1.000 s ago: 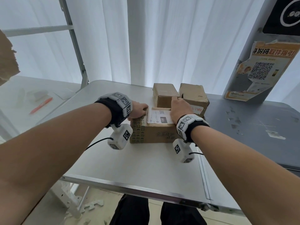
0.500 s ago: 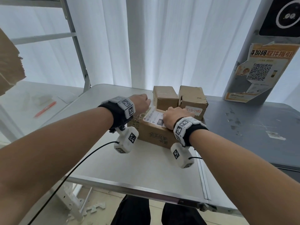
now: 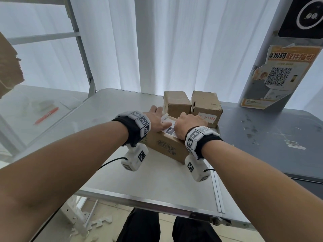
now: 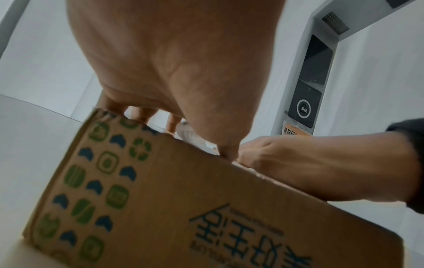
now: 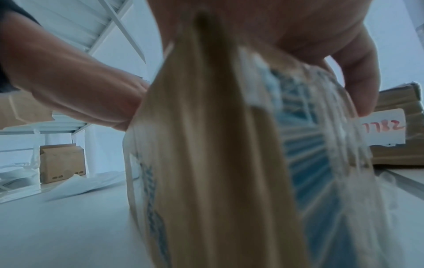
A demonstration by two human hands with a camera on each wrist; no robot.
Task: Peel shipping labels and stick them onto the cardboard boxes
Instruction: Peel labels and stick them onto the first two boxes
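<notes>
Far left, a torn brown cardboard flap (image 3: 8, 67) hangs at the frame edge, w/ a grey metal shelf frame (image 3: 78, 49) and a lower glassy shelf carrying an orange-red pen (image 3: 46, 115). White curtains (image 3: 157, 41) fill the back of the room. The white folding table (image 3: 148, 186) has a metal-trimmed near edge; it butts against a grey table (image 3: 271, 137) on the right. Left hand (image 3: 155, 117) rests on the left top edge of the brown printed cardboard box (image 3: 167, 145), fingers bent down over the top, thumb at the near top edge. That box sits tilted near the table's far right part, a white shipping label (image 3: 167, 124) on its top. Right hand (image 3: 187, 124) lies on the label's right part, fingers curled over the box's right end. Just behind, at the far edge, stand two plain brown cardboard boxes (image 3: 176, 102), side by side; the right one has a white sticker w/ red handwriting (image 3: 207, 118). Far right, a grey kiosk column (image 3: 262, 67) bears an orange QR poster (image 3: 279, 75) and a black screen (image 3: 304, 16).
</notes>
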